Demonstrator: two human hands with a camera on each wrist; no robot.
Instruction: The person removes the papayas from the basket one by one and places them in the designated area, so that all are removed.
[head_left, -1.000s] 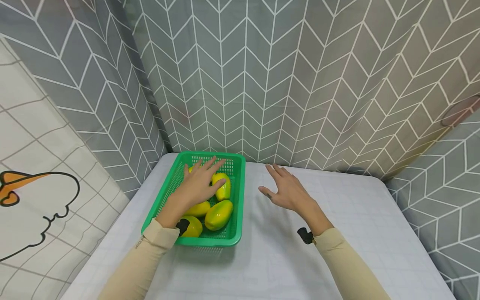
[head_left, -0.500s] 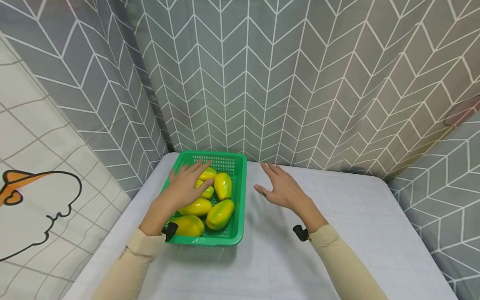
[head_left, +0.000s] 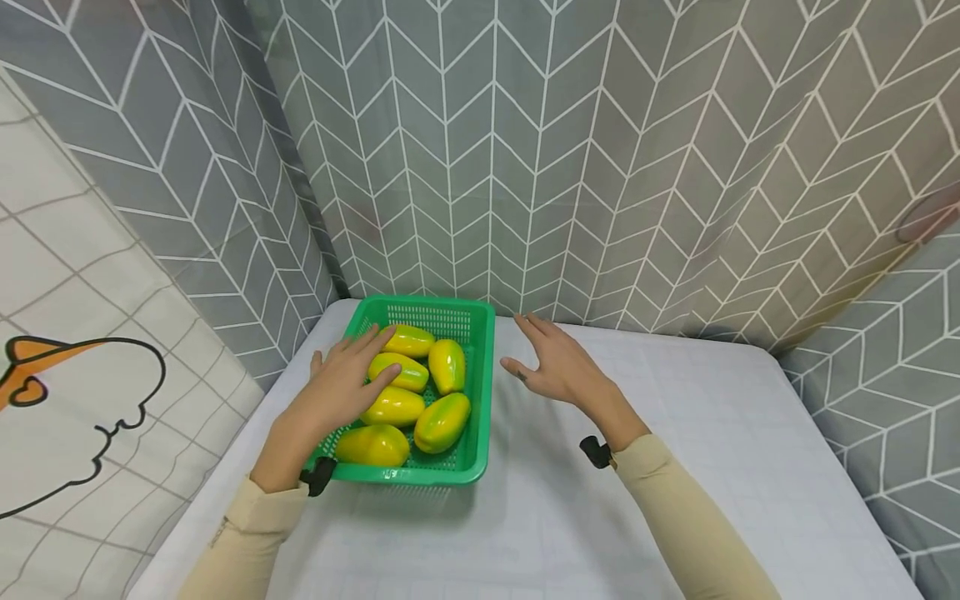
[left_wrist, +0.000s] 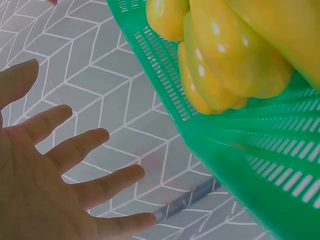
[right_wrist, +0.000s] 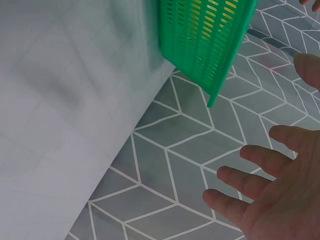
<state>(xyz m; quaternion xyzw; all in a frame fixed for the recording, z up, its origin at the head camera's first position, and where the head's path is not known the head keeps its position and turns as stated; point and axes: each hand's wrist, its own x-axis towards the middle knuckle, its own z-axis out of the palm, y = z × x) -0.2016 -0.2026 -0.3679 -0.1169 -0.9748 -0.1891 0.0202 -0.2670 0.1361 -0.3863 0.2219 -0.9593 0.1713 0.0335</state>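
A green plastic basket with slotted walls stands on the table and holds several glossy yellow-green fruits shaped like mangoes. My left hand hovers above the basket's left side, hiding part of its left rim, with fingers spread and nothing held. In the left wrist view its palm and straight fingers show apart from the basket. To the right of the basket, my right hand hangs over the table with extended fingers and holds nothing. The right wrist view shows a gap between that hand and the basket's wall.
A white cloth covers the table, reaching beyond the basket on the right and in front. Grey chevron-patterned curtains stand close behind and to the right. A white curtain with a cartoon print hangs on the left.
My left hand has moved left from over the basket's middle, uncovering more of the fruits. My right hand has shifted slightly left, towards the basket. The basket and fruits look unmoved.
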